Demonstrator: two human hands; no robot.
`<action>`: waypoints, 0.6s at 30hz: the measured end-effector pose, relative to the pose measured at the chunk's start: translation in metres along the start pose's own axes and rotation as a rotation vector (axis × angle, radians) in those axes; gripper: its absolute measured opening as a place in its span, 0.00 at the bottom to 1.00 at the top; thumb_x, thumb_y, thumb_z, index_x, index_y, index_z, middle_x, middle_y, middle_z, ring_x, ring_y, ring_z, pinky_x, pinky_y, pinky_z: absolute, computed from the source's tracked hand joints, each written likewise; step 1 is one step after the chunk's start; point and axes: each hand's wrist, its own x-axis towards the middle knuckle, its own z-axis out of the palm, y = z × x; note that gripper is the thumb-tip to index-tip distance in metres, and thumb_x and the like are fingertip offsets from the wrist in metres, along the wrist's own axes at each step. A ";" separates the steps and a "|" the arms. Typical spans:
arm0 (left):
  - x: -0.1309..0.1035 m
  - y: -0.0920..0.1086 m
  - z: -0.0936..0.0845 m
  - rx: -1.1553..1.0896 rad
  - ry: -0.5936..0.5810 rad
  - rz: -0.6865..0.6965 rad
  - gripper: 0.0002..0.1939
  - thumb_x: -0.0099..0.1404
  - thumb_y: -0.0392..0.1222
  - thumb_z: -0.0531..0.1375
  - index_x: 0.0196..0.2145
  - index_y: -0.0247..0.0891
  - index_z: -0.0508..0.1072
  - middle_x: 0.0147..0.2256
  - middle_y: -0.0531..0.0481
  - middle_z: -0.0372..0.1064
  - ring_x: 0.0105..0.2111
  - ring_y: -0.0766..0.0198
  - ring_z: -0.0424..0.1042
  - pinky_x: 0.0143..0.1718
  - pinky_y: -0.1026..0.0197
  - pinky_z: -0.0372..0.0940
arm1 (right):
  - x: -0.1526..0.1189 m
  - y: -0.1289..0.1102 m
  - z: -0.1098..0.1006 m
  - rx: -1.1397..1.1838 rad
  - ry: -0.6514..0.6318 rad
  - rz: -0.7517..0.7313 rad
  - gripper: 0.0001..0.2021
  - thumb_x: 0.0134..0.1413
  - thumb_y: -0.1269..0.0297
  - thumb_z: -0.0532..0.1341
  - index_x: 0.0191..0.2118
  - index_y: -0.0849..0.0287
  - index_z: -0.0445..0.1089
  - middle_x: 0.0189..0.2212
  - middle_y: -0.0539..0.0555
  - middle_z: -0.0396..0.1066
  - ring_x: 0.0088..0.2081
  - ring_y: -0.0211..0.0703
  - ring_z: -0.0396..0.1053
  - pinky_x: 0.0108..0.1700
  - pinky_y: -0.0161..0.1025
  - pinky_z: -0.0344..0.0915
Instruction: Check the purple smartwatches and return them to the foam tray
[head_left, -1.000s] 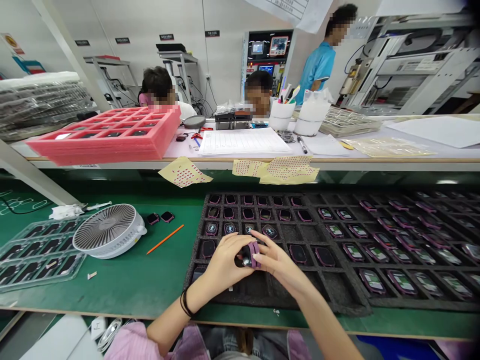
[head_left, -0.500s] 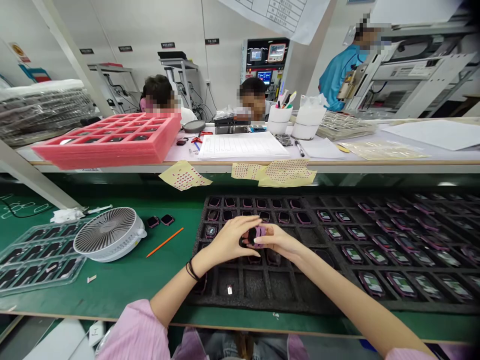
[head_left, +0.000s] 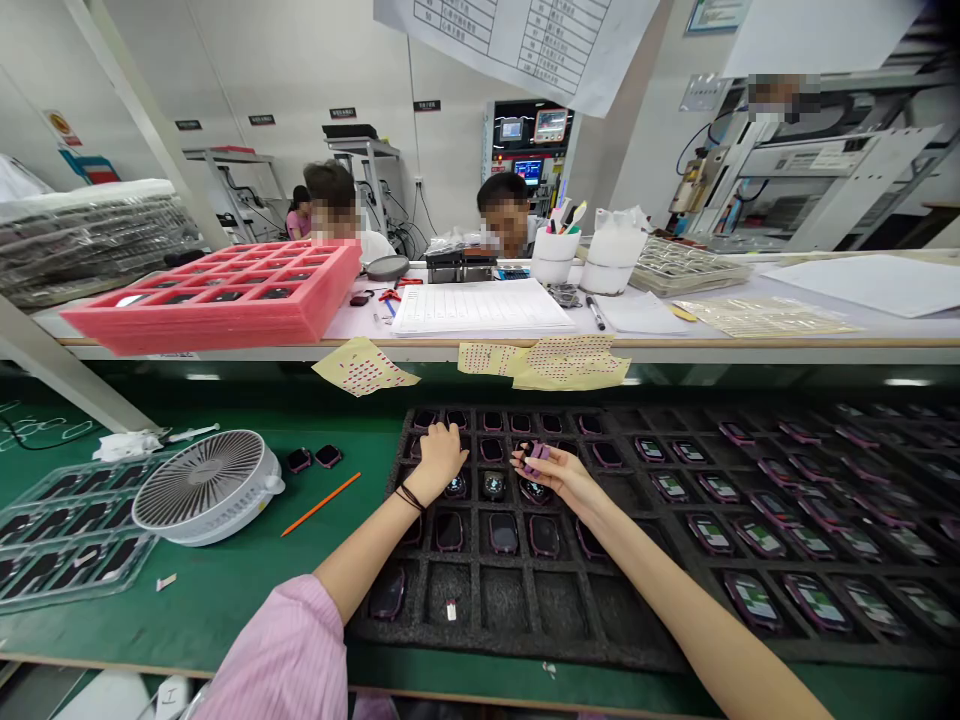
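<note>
A black foam tray (head_left: 504, 598) with square compartments holds several purple-rimmed smartwatch bodies. In my right hand (head_left: 571, 480), held above the middle columns, a small purple smartwatch case (head_left: 537, 457) is pinched between thumb and fingers. My left hand (head_left: 441, 462) reaches over the upper left compartments with its fingers curled downward; what the fingertips grip is hidden. Below my hands, a watch with a lit dial (head_left: 493, 486) lies in its compartment. Closer to me are dark-screened watches, one of them a watch (head_left: 503, 533) in the middle. A small white tag (head_left: 451, 609) lies in a front compartment.
On the right, more foam compartments hold watches with lit screens (head_left: 752, 598). A white fan (head_left: 208, 487), an orange stick (head_left: 321, 504), two watch bodies (head_left: 328, 456) and a clear plastic tray (head_left: 71, 548) occupy the left bench. A shelf edge (head_left: 420, 352) crosses above; people sit beyond.
My hands have parted. The left moved left and up to the upper left compartments; the right keeps the purple case and shifted slightly right. The view tilted up a little.
</note>
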 end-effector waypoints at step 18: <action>0.000 -0.015 0.013 -0.188 -0.036 0.100 0.11 0.61 0.32 0.55 0.43 0.35 0.66 0.42 0.40 0.69 0.43 0.53 0.72 0.43 0.56 0.64 | -0.002 0.002 -0.002 -0.008 0.024 -0.032 0.20 0.32 0.65 0.75 0.37 0.60 0.76 0.37 0.56 0.79 0.42 0.51 0.76 0.51 0.47 0.70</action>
